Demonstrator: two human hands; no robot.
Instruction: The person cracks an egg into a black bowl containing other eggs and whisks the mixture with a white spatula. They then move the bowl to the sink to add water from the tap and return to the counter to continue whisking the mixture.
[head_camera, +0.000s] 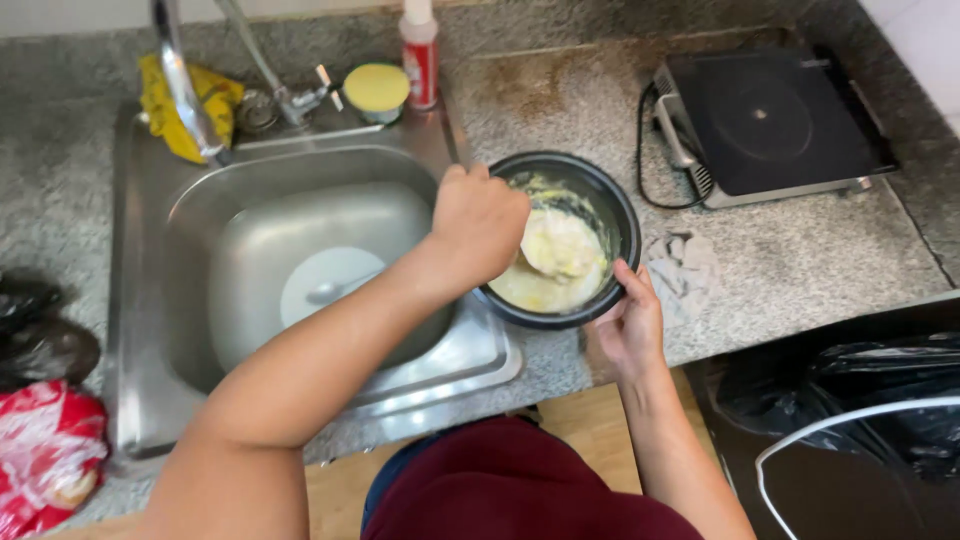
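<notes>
A black bowl with pale yellow batter stands on the granite counter beside the sink. My left hand reaches across over the bowl's left rim, fist closed on a utensil whose pale rounded end sits in the batter; the handle is hidden in my fist. My right hand grips the bowl's near right rim.
A steel sink at left holds a white plate with a spoon. Behind it stand a tap, a yellow cloth, a yellow-lidded tub and a red bottle. A black hob sits far right, a grey rag beside the bowl, a black-lined bin lower right, a red bag lower left.
</notes>
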